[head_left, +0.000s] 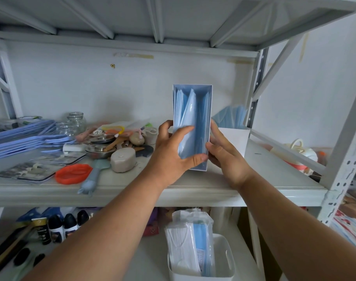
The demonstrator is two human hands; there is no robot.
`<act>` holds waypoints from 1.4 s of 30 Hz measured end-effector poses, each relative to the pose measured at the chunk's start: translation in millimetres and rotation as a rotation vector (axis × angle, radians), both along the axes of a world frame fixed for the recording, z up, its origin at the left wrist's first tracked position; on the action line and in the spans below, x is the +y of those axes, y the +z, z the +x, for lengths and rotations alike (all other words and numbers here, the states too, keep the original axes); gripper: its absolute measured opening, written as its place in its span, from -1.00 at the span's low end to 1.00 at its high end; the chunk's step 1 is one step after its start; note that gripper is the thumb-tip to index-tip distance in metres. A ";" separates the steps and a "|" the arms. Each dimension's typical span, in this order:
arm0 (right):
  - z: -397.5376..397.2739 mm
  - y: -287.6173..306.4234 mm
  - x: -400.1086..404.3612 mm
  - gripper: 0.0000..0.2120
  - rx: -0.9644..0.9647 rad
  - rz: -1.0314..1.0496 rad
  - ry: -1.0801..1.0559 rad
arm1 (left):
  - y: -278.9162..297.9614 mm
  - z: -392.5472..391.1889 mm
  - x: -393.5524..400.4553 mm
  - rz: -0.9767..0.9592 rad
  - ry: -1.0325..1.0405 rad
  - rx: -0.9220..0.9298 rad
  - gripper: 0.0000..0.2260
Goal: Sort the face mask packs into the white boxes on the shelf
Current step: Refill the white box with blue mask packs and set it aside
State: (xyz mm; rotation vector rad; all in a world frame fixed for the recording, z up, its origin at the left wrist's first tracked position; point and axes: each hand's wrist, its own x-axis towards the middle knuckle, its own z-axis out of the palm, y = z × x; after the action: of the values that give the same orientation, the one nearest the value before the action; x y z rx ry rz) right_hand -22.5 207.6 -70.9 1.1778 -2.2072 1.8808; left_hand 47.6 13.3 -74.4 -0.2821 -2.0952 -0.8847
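I face a white metal shelving unit [195, 194] with perforated uprights [344, 169] and diagonal braces, backed by a scuffed white wall [112, 88] in even daylight.

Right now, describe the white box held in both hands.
The white box is a tall narrow carton, apparently card, tilted with its open face toward the camera. Blue mask packs fill it. Its lower end sits at the shelf. The left hand grips its left side, fingers over the packs; the right hand braces its right side.

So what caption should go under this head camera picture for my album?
Both hands, left hand and right hand, tilt a white box of blue mask packs on the shelf.
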 end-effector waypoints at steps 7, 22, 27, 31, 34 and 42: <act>-2.4 -1.6 -1.1 -0.24 0.013 -0.014 0.015 | -1.0 -1.7 -0.8 -0.010 0.007 0.014 -0.31; -2.9 -2.7 -1.4 -0.26 0.035 0.009 0.013 | -1.9 -4.2 -0.6 -0.004 0.042 0.026 -0.42; -3.0 -2.9 -2.8 -0.28 0.019 0.004 -0.020 | 0.0 -1.7 0.9 -0.003 0.060 0.027 -0.38; -4.3 -3.6 -3.1 -0.29 0.019 0.010 -0.021 | 1.6 1.4 1.3 -0.017 0.028 0.006 -0.30; -3.8 -3.8 -2.6 -0.28 0.009 -0.002 -0.020 | 0.8 0.9 0.5 -0.013 0.004 0.018 -0.44; -0.1 -2.4 -3.0 -0.34 -0.011 -0.038 -0.009 | -2.3 -3.5 -0.7 0.013 0.036 -0.010 -0.36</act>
State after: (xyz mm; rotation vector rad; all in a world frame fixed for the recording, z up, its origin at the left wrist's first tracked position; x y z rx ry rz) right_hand -22.6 204.6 -73.4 1.1530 -2.1683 1.9217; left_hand 44.2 12.7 -76.7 -0.2332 -2.0962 -0.8797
